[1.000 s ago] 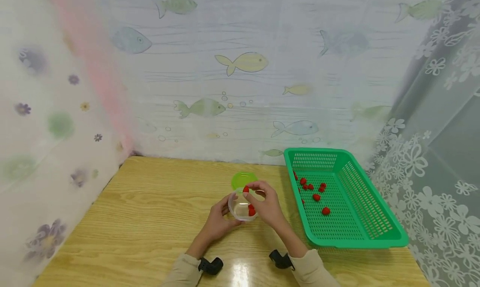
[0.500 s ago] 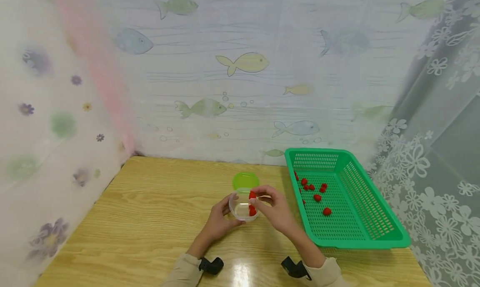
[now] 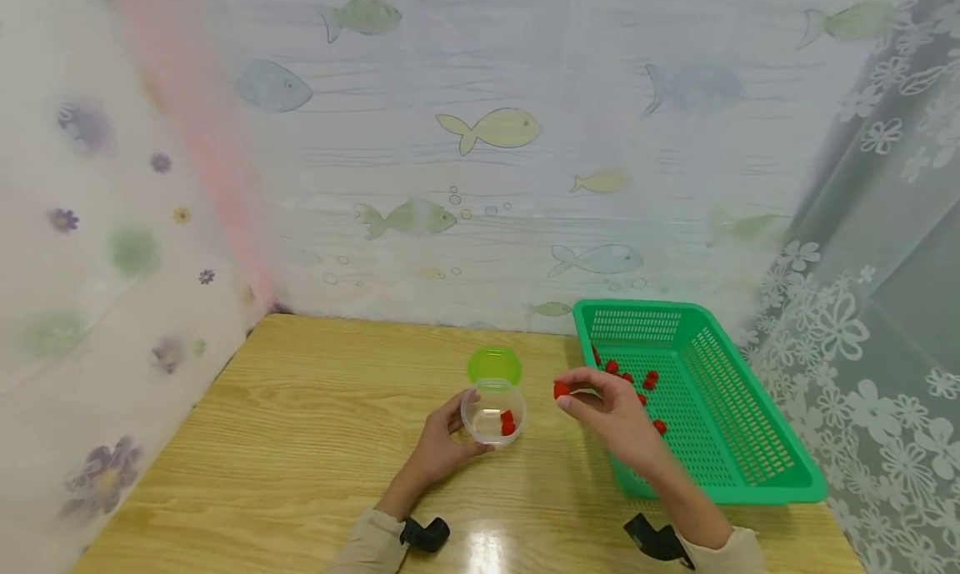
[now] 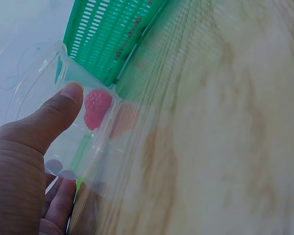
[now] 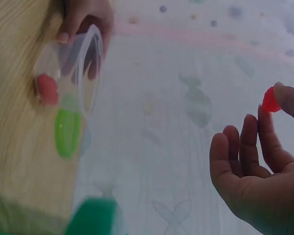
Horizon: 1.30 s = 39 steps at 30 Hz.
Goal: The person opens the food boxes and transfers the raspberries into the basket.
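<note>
My left hand (image 3: 454, 424) grips a small clear round tub (image 3: 492, 411) on the wooden table, thumb (image 4: 63, 105) on its wall. Red berries (image 3: 507, 424) lie inside the tub, and one berry (image 4: 95, 108) shows through the plastic. My right hand (image 3: 568, 396) hovers between the tub and a green basket (image 3: 738, 407), pinching one red berry (image 3: 561, 389) at its fingertips. In the right wrist view that berry (image 5: 270, 100) sits at the fingertips, well apart from the tub (image 5: 73, 63).
A round green lid (image 3: 494, 364) lies flat just behind the tub. Several red berries (image 3: 649, 381) are scattered in the basket at the right. Printed curtains close in the table at the back and on both sides. The table's left half (image 3: 285, 424) is bare wood.
My right hand has moved right, away from the tub's rim toward the basket, still pinching a red berry. The left hand and tub have stayed put.
</note>
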### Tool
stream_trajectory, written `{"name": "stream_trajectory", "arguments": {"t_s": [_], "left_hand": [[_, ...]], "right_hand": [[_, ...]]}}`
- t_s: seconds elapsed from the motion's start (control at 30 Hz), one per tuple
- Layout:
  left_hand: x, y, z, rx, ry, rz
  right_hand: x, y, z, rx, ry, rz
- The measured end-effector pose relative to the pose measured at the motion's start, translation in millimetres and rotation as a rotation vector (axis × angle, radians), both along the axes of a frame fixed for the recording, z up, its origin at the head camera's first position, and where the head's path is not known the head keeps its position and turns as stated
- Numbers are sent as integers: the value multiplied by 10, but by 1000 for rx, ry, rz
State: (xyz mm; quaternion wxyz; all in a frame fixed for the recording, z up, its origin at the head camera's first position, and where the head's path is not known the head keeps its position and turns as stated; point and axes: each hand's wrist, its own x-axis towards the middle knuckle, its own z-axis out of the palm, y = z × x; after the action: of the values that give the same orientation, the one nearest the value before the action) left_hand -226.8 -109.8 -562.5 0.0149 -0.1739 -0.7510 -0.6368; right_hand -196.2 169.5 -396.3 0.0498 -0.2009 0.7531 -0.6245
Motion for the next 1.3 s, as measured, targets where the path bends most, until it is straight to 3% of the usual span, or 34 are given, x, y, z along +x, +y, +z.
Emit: {"name": "stream_trajectory", "arguments": {"t_s": [0.3,0.5,0.7,0.9,1.07,1.3], "left_hand": [[18,32,33,-24,7,29],[18,26,35,-26,5,34],[7,-2,-11,-22,17,16],[2,-8,-20,-26,30,11],[11,-7,-10,-27,21,11],[35,9,50,-5,-3,12]], "right_hand": [[-69,395,163,68,72,-55],[-144,563,223,97,70,-100],[-266,740,198,121,31,-144],[-402,906,139,86,21,-134],[-479,1014,98,60,12,-111],[-576,1106,119,115,-39,-133]]}}
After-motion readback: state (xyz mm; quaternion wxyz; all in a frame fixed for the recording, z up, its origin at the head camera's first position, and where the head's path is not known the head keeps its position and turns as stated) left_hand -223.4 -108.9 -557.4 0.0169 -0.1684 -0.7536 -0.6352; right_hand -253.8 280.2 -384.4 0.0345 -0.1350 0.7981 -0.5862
